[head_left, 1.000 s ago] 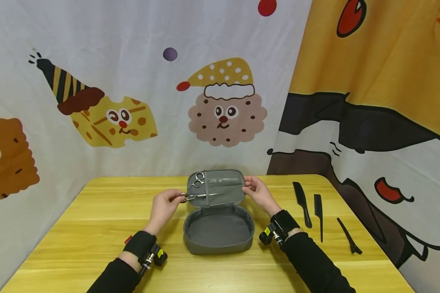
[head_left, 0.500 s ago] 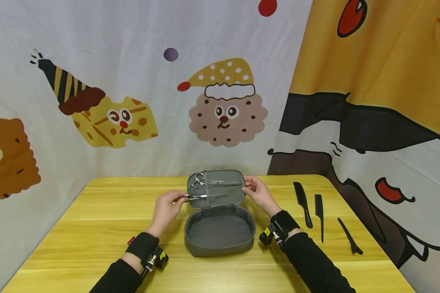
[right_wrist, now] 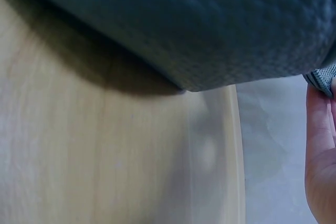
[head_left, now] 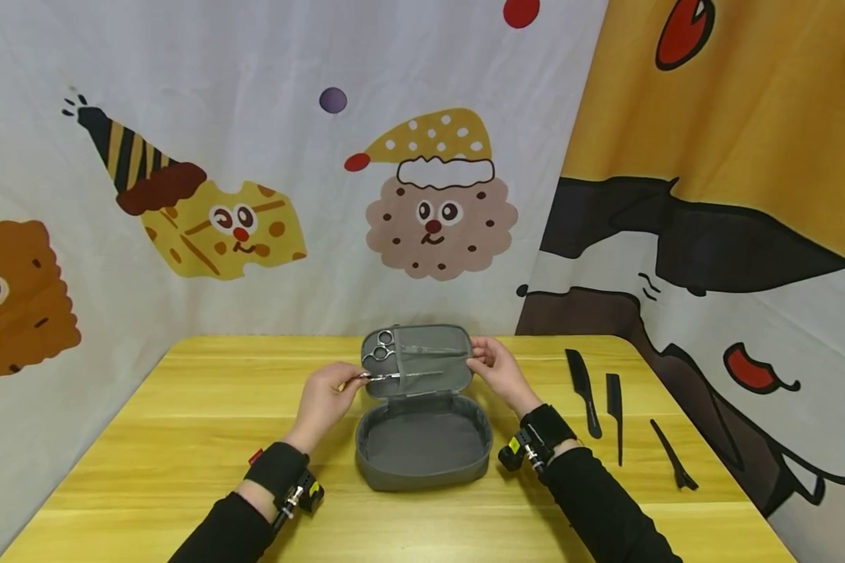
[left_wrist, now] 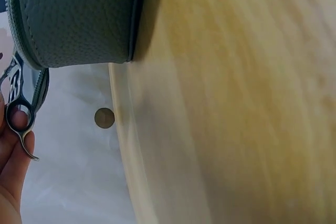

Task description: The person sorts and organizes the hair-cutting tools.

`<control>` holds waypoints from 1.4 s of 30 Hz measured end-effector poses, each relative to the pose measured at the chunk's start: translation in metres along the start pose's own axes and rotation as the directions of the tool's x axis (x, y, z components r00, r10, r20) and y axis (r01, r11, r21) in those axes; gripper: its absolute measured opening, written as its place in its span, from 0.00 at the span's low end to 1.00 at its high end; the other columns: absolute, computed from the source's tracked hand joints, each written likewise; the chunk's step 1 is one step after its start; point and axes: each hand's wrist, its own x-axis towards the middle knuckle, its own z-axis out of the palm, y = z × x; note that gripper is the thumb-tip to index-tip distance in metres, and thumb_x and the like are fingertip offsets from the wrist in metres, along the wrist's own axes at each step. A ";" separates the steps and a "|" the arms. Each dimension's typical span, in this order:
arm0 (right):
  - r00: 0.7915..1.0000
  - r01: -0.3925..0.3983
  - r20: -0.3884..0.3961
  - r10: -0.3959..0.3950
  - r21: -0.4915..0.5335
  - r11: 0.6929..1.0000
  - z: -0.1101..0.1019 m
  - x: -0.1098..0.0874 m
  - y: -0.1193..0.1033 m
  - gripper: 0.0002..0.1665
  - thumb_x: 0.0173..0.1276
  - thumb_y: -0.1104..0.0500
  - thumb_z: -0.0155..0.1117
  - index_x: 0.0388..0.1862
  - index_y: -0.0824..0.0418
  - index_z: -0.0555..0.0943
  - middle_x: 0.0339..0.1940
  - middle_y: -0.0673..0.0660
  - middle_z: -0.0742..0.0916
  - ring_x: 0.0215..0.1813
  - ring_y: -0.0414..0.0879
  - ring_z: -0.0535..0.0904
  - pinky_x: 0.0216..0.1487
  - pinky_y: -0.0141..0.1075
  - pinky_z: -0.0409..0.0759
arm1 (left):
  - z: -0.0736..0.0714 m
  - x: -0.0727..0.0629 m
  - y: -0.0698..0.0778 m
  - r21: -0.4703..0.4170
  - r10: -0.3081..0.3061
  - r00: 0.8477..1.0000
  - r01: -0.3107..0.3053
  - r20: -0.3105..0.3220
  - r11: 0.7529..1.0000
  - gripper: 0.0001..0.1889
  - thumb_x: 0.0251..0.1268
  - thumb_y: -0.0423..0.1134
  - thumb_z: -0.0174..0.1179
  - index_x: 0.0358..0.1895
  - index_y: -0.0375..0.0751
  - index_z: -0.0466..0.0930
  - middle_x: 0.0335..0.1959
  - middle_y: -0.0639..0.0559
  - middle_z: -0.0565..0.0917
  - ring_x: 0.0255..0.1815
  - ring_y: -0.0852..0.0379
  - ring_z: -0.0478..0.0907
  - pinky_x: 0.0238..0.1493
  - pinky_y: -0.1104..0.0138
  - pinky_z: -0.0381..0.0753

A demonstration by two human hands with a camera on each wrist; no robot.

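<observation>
A grey zip case [head_left: 422, 475] stands unfolded on the table, its lid [head_left: 433, 339] raised at the back and its deep base facing up. My left hand [head_left: 324, 397] pinches a pair of metal scissors [head_left: 386, 377] by the finger rings, the blades tucked into the lid's lower pocket. In the left wrist view a ring and curved finger rest of these scissors [left_wrist: 21, 114] show against my fingers. Above them, a second pair of scissors [head_left: 382, 350] sits in the upper pocket, rings sticking out leftward. My right hand [head_left: 501, 375] pinches the lid's right edge between thumb and fingers.
To the right of the case lie a wide black comb [head_left: 583, 391], a black tail comb [head_left: 614, 407] and a black hair clip [head_left: 672, 453]. A curtain printed with cartoons [head_left: 267, 70] hangs behind the wooden table [head_left: 204, 438].
My left hand has moved a little right, sliding the scissors deeper into the lower pocket. My right hand stays at the lid's edge.
</observation>
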 end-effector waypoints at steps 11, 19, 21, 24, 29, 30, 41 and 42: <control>1.000 0.016 0.018 -0.016 -0.003 1.000 0.003 -0.007 -0.020 0.19 0.70 0.73 0.59 0.59 0.77 0.73 0.46 0.69 0.82 0.47 0.54 0.78 0.47 0.32 0.76 | 0.011 0.005 0.016 0.029 0.024 1.000 -0.024 0.015 0.999 0.09 0.45 0.25 0.76 0.31 0.38 0.88 0.30 0.49 0.87 0.31 0.50 0.84 0.32 0.58 0.82; 1.000 0.023 0.005 -0.023 0.003 1.000 0.003 -0.008 -0.022 0.18 0.70 0.74 0.59 0.58 0.77 0.73 0.44 0.68 0.82 0.44 0.50 0.78 0.45 0.30 0.76 | 0.017 0.009 0.023 0.082 -0.041 0.998 0.038 0.045 0.996 0.09 0.47 0.31 0.77 0.33 0.39 0.89 0.31 0.49 0.87 0.33 0.49 0.85 0.36 0.56 0.83; 1.000 0.022 0.007 -0.022 -0.001 1.000 0.003 -0.008 -0.022 0.18 0.70 0.74 0.59 0.58 0.77 0.73 0.44 0.67 0.82 0.44 0.50 0.78 0.45 0.30 0.76 | 0.018 0.010 0.025 0.091 -0.058 0.997 0.053 0.049 0.994 0.08 0.48 0.31 0.77 0.33 0.39 0.89 0.31 0.49 0.87 0.33 0.49 0.85 0.36 0.56 0.83; 1.000 0.021 0.014 -0.021 -0.005 1.000 0.002 -0.009 -0.023 0.18 0.70 0.74 0.59 0.58 0.77 0.73 0.44 0.68 0.82 0.44 0.51 0.78 0.45 0.31 0.76 | 0.019 0.011 0.027 0.098 -0.101 0.993 0.095 0.053 0.991 0.08 0.49 0.32 0.76 0.33 0.39 0.89 0.30 0.49 0.87 0.33 0.49 0.85 0.36 0.56 0.83; 1.000 0.013 0.020 -0.013 -0.007 1.000 0.002 -0.009 -0.023 0.19 0.71 0.74 0.59 0.59 0.76 0.72 0.45 0.70 0.82 0.45 0.53 0.77 0.46 0.32 0.76 | 0.021 0.014 0.028 0.099 -0.176 0.982 0.169 0.068 0.981 0.07 0.50 0.32 0.76 0.32 0.40 0.88 0.29 0.50 0.86 0.31 0.52 0.84 0.34 0.57 0.82; 1.000 0.014 0.020 -0.014 -0.010 1.000 0.002 -0.009 -0.023 0.19 0.71 0.74 0.59 0.59 0.76 0.72 0.45 0.70 0.81 0.45 0.54 0.77 0.46 0.32 0.76 | 0.022 0.015 0.028 0.099 -0.192 0.979 0.184 0.073 0.978 0.07 0.50 0.32 0.76 0.32 0.40 0.88 0.29 0.51 0.86 0.31 0.52 0.84 0.33 0.57 0.81; 1.000 0.005 0.019 -0.004 -0.016 1.000 -0.001 -0.011 -0.025 0.18 0.71 0.73 0.59 0.59 0.76 0.72 0.44 0.69 0.82 0.45 0.52 0.77 0.46 0.33 0.76 | 0.025 0.019 0.033 0.124 -0.282 0.954 0.270 0.098 0.955 0.10 0.47 0.37 0.78 0.30 0.40 0.85 0.25 0.52 0.84 0.27 0.54 0.81 0.29 0.59 0.79; 1.000 0.003 0.020 -0.003 -0.015 1.000 -0.001 -0.011 -0.025 0.19 0.71 0.73 0.59 0.59 0.76 0.72 0.45 0.68 0.82 0.45 0.52 0.77 0.46 0.33 0.76 | 0.025 0.019 0.033 0.128 -0.285 0.954 0.272 0.098 0.954 0.10 0.47 0.37 0.78 0.29 0.41 0.85 0.24 0.52 0.83 0.26 0.54 0.81 0.29 0.60 0.79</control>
